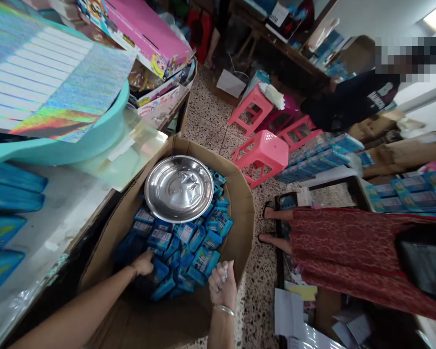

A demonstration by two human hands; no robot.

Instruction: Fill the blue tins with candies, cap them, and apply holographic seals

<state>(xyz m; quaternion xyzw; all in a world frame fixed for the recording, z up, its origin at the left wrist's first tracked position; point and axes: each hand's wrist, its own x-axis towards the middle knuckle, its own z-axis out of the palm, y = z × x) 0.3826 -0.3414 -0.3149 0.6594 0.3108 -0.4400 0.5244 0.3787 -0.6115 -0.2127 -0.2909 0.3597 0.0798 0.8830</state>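
Note:
A large cardboard box (241,208) holds a heap of small blue boxes (205,259) with printed labels. On top of the heap, towards the far side, lies a round shiny steel plate (167,177). My left hand (143,264) reaches down into the cardboard box, its fingers closed at the edge of a small blue box (160,271); its fingertips are partly hidden. Over the box's near right side is my right hand (222,283), with a bangle at the wrist. Its fingers are curled in, and a small whitish spot shows between them, too small to name.
At left, a table (76,194) bears blue packs (3,232) and a turquoise basin (105,135) with shiny printed sheets (58,82). Pink stools (265,152) stand beyond the cardboard box. A person in red patterned cloth (341,247) is at right; another person (352,102) is farther back.

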